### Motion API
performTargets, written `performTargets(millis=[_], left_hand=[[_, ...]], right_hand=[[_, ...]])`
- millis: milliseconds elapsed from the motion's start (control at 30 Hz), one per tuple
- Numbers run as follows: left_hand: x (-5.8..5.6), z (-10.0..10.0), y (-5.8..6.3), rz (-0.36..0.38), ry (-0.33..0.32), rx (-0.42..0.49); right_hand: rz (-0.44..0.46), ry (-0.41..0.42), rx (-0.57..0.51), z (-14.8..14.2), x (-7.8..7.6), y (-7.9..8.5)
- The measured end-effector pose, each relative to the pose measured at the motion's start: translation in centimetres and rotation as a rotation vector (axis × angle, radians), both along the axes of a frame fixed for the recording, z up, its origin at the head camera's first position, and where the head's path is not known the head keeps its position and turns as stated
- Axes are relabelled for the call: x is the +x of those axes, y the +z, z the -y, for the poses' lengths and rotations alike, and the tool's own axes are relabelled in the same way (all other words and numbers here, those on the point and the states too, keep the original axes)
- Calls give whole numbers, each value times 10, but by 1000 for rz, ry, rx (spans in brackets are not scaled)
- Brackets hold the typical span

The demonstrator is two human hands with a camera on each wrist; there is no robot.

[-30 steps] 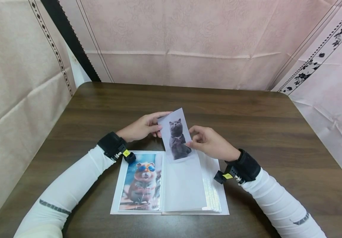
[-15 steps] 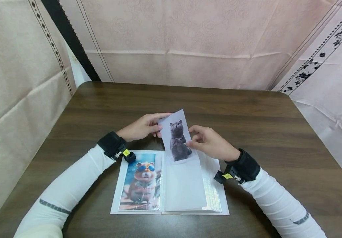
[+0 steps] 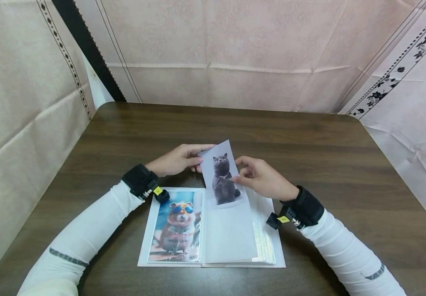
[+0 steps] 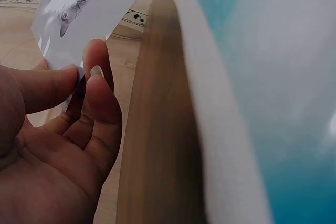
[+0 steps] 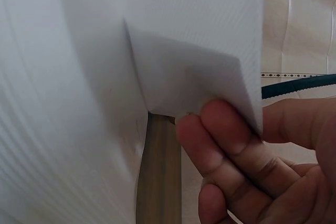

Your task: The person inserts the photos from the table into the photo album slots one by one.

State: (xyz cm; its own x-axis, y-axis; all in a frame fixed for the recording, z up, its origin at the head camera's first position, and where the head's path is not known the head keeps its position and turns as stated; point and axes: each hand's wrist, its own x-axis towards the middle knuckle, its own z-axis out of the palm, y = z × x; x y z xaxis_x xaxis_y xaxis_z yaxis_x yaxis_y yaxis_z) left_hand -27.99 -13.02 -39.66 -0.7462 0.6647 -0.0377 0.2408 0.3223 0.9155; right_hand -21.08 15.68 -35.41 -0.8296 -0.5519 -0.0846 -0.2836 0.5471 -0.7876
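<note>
A photo of a grey cat (image 3: 225,187) stands tilted over the right-hand page of an open photo album (image 3: 279,248), its lower part inside the clear page sleeve (image 3: 229,238). My left hand (image 3: 177,159) pinches the photo's upper left corner between thumb and fingers, as the left wrist view shows. At the sleeve's upper right corner, my right hand (image 3: 262,177) pinches the page edge. Seen from behind in the right wrist view, the lifted page (image 5: 194,3) shows the photo's darker outline through it. On the left-hand page lies a picture of a hamster in sunglasses (image 3: 179,230).
The album lies on a brown wooden table (image 3: 320,152), near its front edge. More sleeves (image 3: 265,242) are stacked beneath the lifted page. Pale patterned cloth (image 3: 213,49) hangs behind and at both sides of the table.
My left hand has lowered a little, and the cat photo has slid slightly down into the sleeve. My right hand and the album have stayed put.
</note>
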Motion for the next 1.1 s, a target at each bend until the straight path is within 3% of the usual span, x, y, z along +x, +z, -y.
performTargets(millis=[1100], left_hand=[[5,-5,2,-13,-36,-15]], right_hand=[[32,-32,-25,0,-1,4]])
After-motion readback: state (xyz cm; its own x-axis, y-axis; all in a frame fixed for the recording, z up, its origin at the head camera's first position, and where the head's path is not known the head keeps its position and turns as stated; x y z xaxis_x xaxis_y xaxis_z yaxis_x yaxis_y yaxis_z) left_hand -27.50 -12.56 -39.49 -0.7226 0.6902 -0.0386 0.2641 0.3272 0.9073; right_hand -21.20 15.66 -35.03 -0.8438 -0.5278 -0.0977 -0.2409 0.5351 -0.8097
